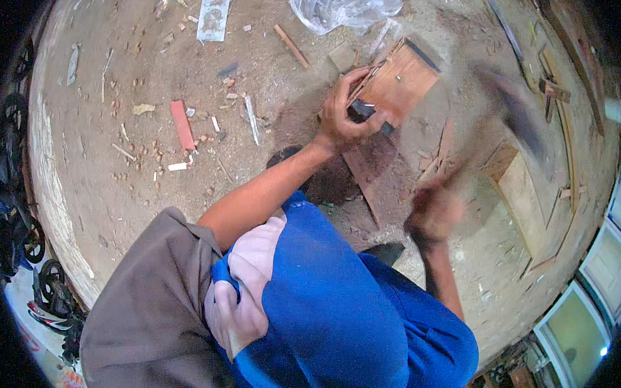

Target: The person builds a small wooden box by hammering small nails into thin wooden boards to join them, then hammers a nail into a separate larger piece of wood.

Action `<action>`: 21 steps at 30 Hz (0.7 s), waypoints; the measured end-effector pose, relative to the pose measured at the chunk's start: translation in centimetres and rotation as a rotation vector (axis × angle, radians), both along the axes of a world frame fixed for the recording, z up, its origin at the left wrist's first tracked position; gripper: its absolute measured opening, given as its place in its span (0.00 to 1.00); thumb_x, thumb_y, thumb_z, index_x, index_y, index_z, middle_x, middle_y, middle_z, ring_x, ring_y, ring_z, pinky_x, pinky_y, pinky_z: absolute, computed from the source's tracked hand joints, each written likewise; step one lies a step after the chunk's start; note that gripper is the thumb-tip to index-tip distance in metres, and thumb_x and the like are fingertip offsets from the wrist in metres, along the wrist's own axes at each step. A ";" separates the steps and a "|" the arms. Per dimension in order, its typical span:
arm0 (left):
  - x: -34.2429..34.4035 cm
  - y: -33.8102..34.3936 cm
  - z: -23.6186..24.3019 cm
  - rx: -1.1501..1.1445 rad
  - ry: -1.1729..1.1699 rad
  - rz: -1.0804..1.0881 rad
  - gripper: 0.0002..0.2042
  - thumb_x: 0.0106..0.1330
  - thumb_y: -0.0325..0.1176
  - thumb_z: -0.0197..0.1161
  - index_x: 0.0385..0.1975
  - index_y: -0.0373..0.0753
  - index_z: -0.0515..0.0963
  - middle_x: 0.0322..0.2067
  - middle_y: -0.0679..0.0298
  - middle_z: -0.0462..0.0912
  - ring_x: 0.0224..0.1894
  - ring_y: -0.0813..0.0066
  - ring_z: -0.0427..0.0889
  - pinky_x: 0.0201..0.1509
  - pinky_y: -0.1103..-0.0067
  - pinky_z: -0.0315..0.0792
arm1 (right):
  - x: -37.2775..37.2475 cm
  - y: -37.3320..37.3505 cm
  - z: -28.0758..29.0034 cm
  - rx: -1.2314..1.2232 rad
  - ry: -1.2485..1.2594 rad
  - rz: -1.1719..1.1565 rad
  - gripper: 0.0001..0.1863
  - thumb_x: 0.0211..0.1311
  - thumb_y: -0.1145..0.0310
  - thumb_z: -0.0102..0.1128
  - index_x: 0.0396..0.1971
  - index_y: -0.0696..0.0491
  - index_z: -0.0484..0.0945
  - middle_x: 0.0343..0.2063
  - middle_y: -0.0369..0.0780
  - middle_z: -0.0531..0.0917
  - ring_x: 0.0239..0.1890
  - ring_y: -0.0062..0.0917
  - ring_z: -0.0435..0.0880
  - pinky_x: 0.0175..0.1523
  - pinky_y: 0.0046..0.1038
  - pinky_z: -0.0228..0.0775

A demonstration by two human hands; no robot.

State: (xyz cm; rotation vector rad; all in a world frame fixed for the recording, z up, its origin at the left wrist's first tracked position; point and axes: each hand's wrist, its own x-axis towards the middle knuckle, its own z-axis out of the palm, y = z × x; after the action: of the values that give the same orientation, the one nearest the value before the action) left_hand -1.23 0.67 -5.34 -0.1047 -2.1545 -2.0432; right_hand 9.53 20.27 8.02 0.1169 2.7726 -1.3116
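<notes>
My left hand (pixel 345 111) is closed round the near side of a small wooden box (pixel 403 80), thumb and fingers on its edges. The box is tilted, with its brown flat face turned up and dark strips along its ends. A small nail-like pin shows on that face. To the right of the box my right hand (pixel 434 212) is blurred by motion, closed on the handle of a hammer. The hammer's dark head (pixel 513 109) is smeared, raised to the right and apart from the box. Below the box a wooden board (pixel 366 180) lies on the ground.
A wooden block (pixel 521 190) and long strips (pixel 567 131) lie on the right. Clear plastic bag (pixel 346 6) is at the top. A red piece (pixel 182 125), a stick (pixel 291 46) and several scraps litter the dirt floor. Framed panels (pixel 574 335) stand at lower right.
</notes>
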 end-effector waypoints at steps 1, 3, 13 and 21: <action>0.2 -0.3 -0.6 -0.006 0.004 0.002 0.41 0.54 0.50 0.77 0.63 0.33 0.69 0.57 0.50 0.78 0.59 0.57 0.80 0.63 0.66 0.74 | -0.2 -0.7 -0.9 0.092 -0.208 0.066 0.19 0.78 0.58 0.48 0.38 0.60 0.77 0.24 0.51 0.80 0.24 0.42 0.77 0.31 0.39 0.70; -0.3 -1.0 -1.5 0.053 -0.040 0.025 0.40 0.53 0.50 0.77 0.63 0.34 0.69 0.57 0.50 0.79 0.58 0.57 0.81 0.63 0.67 0.74 | -1.3 -1.2 -0.8 -0.010 -0.370 -0.108 0.20 0.80 0.57 0.46 0.35 0.60 0.75 0.20 0.47 0.76 0.23 0.35 0.76 0.30 0.38 0.68; 0.3 -0.7 -0.9 0.061 0.006 0.009 0.39 0.56 0.48 0.76 0.63 0.33 0.68 0.58 0.49 0.78 0.60 0.59 0.79 0.63 0.66 0.74 | -0.3 -1.6 -0.6 0.019 -0.268 -0.053 0.17 0.78 0.59 0.49 0.34 0.57 0.76 0.21 0.47 0.74 0.24 0.40 0.76 0.31 0.40 0.67; 0.4 -1.7 0.6 -0.186 0.043 0.005 0.48 0.52 0.52 0.80 0.67 0.32 0.63 0.64 0.44 0.70 0.67 0.51 0.71 0.70 0.62 0.67 | -1.5 2.3 3.4 -0.522 -0.241 -0.472 0.23 0.81 0.48 0.46 0.30 0.50 0.71 0.18 0.30 0.70 0.18 0.13 0.69 0.21 0.20 0.59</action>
State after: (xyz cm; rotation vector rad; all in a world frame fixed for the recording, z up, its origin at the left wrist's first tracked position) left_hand -0.82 -1.02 -4.78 -0.1656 -2.3107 -1.8164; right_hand 8.02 22.60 11.38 0.8669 2.1883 -1.9226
